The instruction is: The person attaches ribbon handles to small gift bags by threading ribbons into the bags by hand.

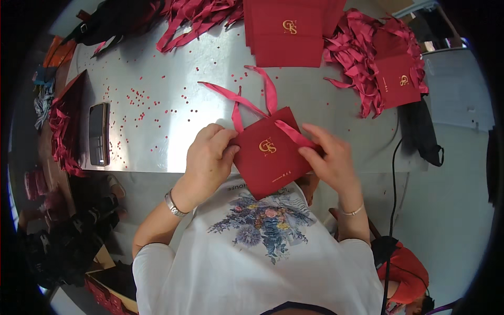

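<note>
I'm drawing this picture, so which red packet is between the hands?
The red packet at the table's near edge, with the left hand and right hand beside it. The far stack and right pile lie away from both.

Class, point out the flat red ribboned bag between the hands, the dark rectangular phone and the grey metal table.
Flat red ribboned bag [272, 160]: head view, front face.
Dark rectangular phone [98, 134]: head view, upper face.
Grey metal table [305, 89]: head view, bare top.

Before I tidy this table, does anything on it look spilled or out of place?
Yes: small red dots lie scattered over the metal table, mostly left of the held red pouch. They look like stray scraps, following no visible order.
</note>
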Available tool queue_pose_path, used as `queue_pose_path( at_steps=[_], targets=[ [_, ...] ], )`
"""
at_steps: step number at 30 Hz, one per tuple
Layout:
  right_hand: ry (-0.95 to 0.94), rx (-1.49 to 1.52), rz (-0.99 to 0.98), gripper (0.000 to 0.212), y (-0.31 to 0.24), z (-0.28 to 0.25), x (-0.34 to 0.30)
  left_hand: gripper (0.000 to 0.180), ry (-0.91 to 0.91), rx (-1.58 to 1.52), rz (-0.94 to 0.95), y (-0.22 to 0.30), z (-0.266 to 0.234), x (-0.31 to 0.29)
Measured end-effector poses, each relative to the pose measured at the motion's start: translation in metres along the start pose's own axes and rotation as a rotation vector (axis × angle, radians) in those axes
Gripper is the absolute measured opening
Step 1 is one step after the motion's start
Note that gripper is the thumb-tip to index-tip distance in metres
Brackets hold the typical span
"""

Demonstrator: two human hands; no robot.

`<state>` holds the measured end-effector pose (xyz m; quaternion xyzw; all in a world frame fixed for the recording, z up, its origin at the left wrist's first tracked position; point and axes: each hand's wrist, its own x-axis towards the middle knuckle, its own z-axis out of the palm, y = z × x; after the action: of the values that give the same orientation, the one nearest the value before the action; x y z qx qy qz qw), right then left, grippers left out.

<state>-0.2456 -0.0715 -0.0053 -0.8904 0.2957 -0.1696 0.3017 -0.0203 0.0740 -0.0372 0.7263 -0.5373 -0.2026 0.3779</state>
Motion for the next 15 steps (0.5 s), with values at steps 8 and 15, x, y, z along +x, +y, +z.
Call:
queue_pose_path(
  at_steps=[8,15],
  targets=[
    [-0.156,0.782,0.085,0.039,0.007,-0.026,-0.044,0.016,-0.274,-0.171,-0.271,-0.007,-0.01,0.012],
    [-0.11,0.742,-0.001,0.039,-0.016,-0.024,-0.041,0.016,-0.373,-0.37,-0.358,-0.019,-0.012,0.016]
  ],
)
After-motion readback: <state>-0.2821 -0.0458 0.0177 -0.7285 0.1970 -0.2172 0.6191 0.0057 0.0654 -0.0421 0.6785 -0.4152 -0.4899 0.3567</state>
